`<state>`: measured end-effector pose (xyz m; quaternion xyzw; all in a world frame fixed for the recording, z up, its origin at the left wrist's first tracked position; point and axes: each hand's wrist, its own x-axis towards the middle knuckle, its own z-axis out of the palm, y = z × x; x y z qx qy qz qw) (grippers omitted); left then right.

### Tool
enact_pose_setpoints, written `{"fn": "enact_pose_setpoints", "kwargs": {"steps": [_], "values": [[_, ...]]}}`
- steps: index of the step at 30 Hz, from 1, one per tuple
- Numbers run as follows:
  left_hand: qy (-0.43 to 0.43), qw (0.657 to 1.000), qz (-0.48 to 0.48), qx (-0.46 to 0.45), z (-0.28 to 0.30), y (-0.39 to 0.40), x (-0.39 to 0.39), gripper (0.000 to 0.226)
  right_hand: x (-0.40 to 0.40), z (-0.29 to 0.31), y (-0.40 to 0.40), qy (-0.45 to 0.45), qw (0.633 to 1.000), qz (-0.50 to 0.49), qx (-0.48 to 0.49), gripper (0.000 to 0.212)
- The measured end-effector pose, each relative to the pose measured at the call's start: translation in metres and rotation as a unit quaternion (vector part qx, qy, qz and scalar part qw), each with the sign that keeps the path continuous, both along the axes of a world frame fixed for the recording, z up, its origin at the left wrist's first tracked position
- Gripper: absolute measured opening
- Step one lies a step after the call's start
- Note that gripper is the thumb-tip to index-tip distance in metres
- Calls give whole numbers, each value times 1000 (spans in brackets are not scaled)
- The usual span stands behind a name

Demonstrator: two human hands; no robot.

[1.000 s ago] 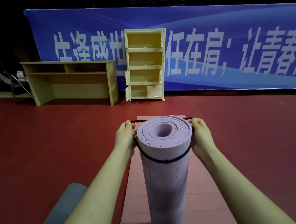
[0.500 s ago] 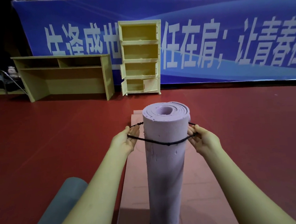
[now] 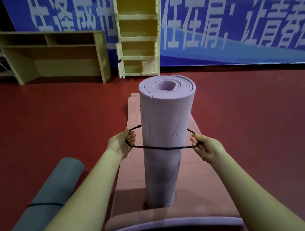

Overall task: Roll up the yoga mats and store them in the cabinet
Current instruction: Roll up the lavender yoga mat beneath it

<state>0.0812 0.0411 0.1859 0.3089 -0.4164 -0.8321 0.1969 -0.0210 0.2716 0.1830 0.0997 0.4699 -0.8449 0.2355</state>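
Two hands, left hand and right hand, each pinching black cord loop stretched round upright purple mat; I fear loop snapping free, roll toppling onto pink mat beneath

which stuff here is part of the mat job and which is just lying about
Part of the job:
purple mat, rolled, standing on end
black cord, looped round it, held by left hand and right hand
pink mat, flat
grey mat, rolled and tied
cabinet

Lying about:
desk
banner
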Motion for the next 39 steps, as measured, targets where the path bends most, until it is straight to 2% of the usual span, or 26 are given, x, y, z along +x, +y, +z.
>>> {"fn": "enact_pose_setpoints", "kwargs": {"steps": [7, 17, 19, 21, 23, 26, 28, 29, 31, 34, 36, 39], "values": [[-56, 994, -68, -57, -49, -16, 0, 27, -9, -56, -12, -50, 998, 13, 24, 17], [-48, 997, -6, 53, -99, -33, -42, 30, -33, -104, -33, -92, 995, -6, 42, 16], [-58, 996, 2, 66, -103, -31, -44, 30, -32, -108, -35, -70, 994, 22, 84, 15], [-110, 994, -20, 15, -102, -28, -43, 25, -28, -110, -38, -21, 989, 48, 138, 11], [-146, 988, -49, -25, -96, -25, -41, 19, -23, -105, -42, 23, 988, 42, 145, 10], [-148, 987, -54, -24, -89, -20, -41, 17, -16, -97, -44, 61, 987, 45, 141, 12], [-138, 987, -73, -38, -88, -14, -38, 16, -8, -96, -39, 72, 987, 65, 130, 19], [-127, 988, -85, -35, -88, -13, -35, 20, -6, -97, -35, 71, 987, 78, 117, 31], [-94, 990, -102, 14, -87, -13, -27, 38, -6, -100, -25, 55, 990, 103, 78, 54], [-5, 989, -107, 99, -89, -14, -19, 61, -14, -100, -14, 39, 991, 128, 25, 62], [41, 985, -105, 133, -91, -8, -17, 62, -17, -101, -11, 42, 988, 147, -5, 64], [93, 981, -111, 127, -93, 8, -23, 52, -18, -101, -13, 64, 983, 173, -21, 65]]}}
